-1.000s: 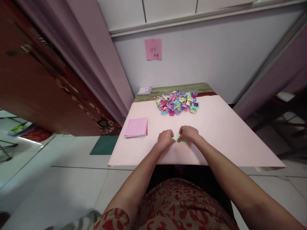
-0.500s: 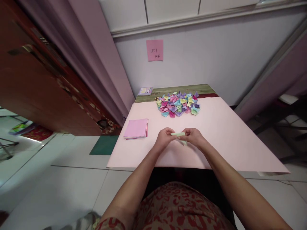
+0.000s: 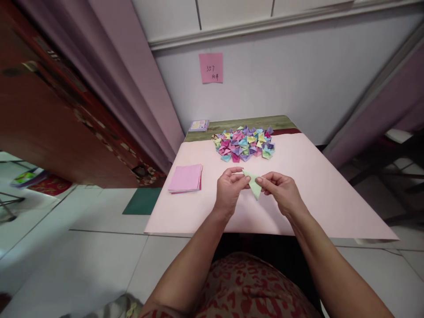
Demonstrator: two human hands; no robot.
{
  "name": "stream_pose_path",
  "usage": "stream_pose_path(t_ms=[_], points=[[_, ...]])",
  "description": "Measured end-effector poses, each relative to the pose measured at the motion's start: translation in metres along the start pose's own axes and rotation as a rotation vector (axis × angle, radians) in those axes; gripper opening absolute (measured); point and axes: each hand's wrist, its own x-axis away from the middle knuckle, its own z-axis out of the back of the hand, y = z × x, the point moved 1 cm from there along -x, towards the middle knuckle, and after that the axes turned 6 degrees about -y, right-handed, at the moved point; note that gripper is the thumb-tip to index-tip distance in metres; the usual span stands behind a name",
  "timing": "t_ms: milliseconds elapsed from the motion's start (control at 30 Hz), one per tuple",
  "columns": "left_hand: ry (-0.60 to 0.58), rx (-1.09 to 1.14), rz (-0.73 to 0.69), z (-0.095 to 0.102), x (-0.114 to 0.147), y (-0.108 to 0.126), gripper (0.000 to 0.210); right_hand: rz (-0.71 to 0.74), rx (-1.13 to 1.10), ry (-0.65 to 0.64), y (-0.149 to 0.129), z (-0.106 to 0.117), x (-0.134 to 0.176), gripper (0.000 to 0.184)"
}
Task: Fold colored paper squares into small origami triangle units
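Note:
A pale green piece of folded origami paper (image 3: 254, 185) is held above the near part of the table, its point facing down toward me. My left hand (image 3: 229, 187) pinches its left side between thumb and fingers. On the right side, my right hand (image 3: 280, 189) grips it the same way, thumb on top. Beyond the hands lies a heap of folded paper pieces (image 3: 244, 145) in pink, purple, blue, yellow and green. A stack of square paper sheets (image 3: 185, 178), pink on top, rests to the left of my left hand.
Pale pink paper (image 3: 324, 194) covers most of the table. At the back left corner sits a small printed pack (image 3: 199, 125). A pink note (image 3: 211, 68) with handwriting is stuck on the wall. Curtains (image 3: 155, 75) hang at the left, beside a reddish-brown door (image 3: 49, 123).
The green paper has turned from a narrow strip-like look to a triangle pointing toward me. Both hands have risen slightly and still grip it. The view has shifted a little.

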Motion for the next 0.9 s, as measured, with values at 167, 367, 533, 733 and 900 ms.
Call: stream_pose_path(t_ms=[167, 367, 533, 733, 900], points=[[-0.084, -0.098, 0.073, -0.010, 0.009, 0.001, 0.034, 0.105, -0.064, 0.129, -0.005, -0.004, 0.008, 0.034], [-0.085, -0.332, -0.093, -0.015, 0.015, 0.006, 0.026, 0.063, -0.066, 0.007, -0.006, 0.004, 0.016, 0.035], [-0.130, -0.266, -0.019, -0.030, 0.015, 0.004, 0.026, 0.104, -0.109, 0.137, -0.015, 0.015, 0.015, 0.032], [-0.122, -0.373, -0.034, -0.047, 0.010, 0.005, 0.026, 0.086, -0.201, 0.218, -0.014, 0.025, 0.008, 0.033], [0.051, -0.661, -0.396, -0.055, -0.002, 0.024, 0.025, 0.070, -0.226, 0.236, -0.009, 0.034, -0.003, 0.031]])
